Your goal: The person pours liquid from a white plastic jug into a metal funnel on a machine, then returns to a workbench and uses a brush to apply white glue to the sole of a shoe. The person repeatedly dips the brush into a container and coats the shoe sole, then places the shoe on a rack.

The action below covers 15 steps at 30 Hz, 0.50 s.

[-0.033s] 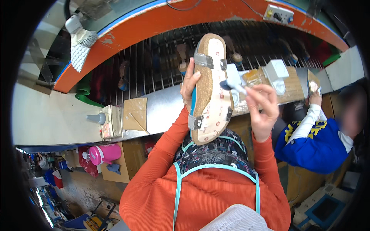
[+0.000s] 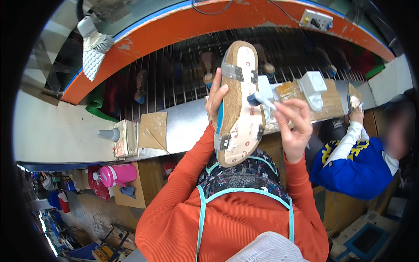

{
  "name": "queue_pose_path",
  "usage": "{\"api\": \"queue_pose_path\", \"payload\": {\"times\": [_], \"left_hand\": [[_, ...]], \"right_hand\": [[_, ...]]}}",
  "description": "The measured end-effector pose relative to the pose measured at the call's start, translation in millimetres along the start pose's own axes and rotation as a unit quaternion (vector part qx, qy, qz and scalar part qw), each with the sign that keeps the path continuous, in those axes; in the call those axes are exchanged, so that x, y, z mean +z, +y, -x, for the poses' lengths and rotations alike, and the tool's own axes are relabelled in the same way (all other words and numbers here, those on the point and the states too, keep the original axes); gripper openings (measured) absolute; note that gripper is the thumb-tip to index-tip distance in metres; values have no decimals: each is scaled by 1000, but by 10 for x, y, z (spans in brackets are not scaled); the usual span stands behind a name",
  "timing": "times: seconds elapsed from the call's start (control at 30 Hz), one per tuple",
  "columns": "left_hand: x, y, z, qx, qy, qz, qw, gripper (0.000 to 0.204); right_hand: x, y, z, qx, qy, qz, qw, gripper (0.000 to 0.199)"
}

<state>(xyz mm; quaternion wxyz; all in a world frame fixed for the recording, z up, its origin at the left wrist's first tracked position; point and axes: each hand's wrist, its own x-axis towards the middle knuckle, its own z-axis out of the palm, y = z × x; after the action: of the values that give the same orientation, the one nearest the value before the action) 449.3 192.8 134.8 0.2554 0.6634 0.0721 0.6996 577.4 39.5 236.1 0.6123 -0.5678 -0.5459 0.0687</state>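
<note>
"Left hand (image 2: pixel 214 101) and right hand (image 2: pixel 295 129): how do they stand?"

"Apart. The left is clamped on the sole (image 2: pixel 238 111) along its left edge; the right pinches the brush (image 2: pixel 263 100) by its pale handle."

"Where's the sole?"

"Held up in front of the body, across the near edge of the bench (image 2: pixel 183 131). One sole, one brush, its dark tip over the sole's middle. Touching? I can't tell."

"Other counts?"

"Four strap ends (image 2: pixel 231 72) on the sole, two white containers (image 2: pixel 314 89) beyond, one pink jug (image 2: pixel 120 174), one co-worker (image 2: pixel 355 170)."

"Changed since the earlier frame?"

"Right hand and brush sit slightly farther left; the left's grip is the same."
</note>
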Motion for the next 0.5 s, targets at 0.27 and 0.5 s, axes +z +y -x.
{"api": "queue_pose_path", "payload": {"times": [0.27, 0.5], "left_hand": [[-257, 186, -13, -318, -47, 69, 944, 76], [-426, 224, -54, -256, -76, 19, 963, 70]], "right_hand": [[355, 120, -223, -27, 13, 1, 1000, 24], [423, 126, -561, -77, 41, 72, 994, 23]]}}
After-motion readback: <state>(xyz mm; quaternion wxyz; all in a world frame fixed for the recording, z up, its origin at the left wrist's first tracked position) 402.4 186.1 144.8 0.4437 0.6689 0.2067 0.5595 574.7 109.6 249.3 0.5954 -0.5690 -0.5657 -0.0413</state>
